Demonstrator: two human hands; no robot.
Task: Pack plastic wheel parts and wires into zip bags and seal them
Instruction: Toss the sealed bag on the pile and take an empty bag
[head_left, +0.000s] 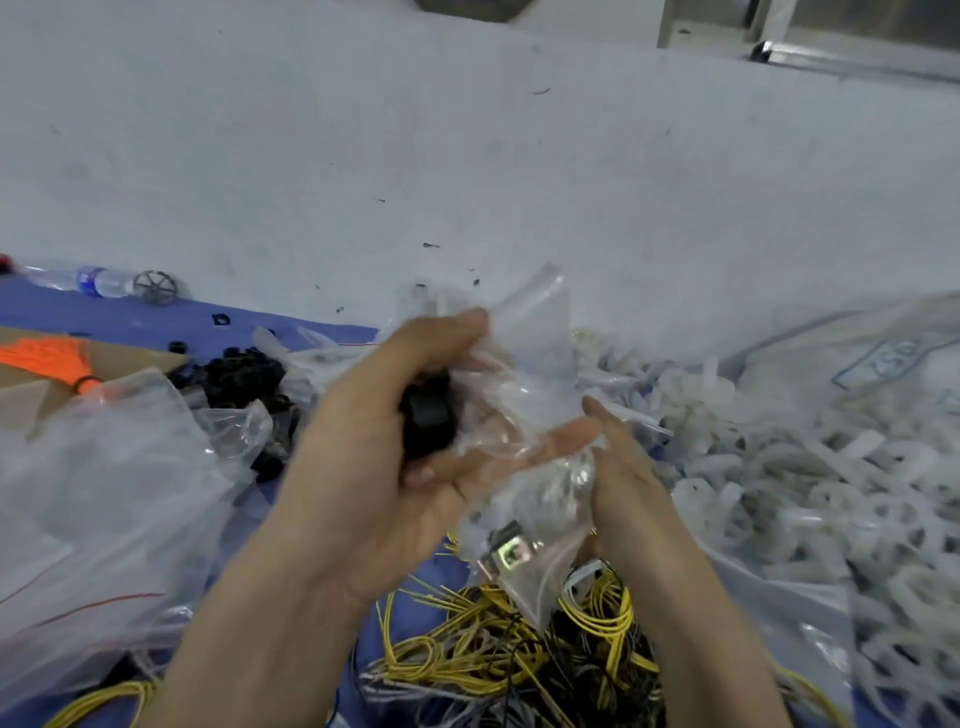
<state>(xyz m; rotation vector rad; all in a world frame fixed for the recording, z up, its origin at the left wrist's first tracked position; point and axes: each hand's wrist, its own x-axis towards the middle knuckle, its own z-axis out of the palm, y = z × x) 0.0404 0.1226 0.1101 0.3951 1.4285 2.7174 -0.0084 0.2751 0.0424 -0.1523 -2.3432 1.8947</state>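
My left hand (374, 441) grips a black plastic wheel part (428, 415) at the mouth of a clear zip bag (519, 395). The bag hangs between both hands, and a small metal part (511, 553) shows through its lower end. My right hand (618, 467) holds the bag from the right side, fingers against the plastic. Yellow and black wires (519, 649) lie in a tangle under the hands. A heap of black wheel parts (244, 379) sits to the left.
A large pile of white plastic parts (805, 483) fills the right side, partly in a big clear bag. Crumpled empty bags (104, 493) lie on the left. A water bottle (93, 280), a grey spoked wheel (156, 287) and an orange tassel (47, 353) on cardboard are at far left.
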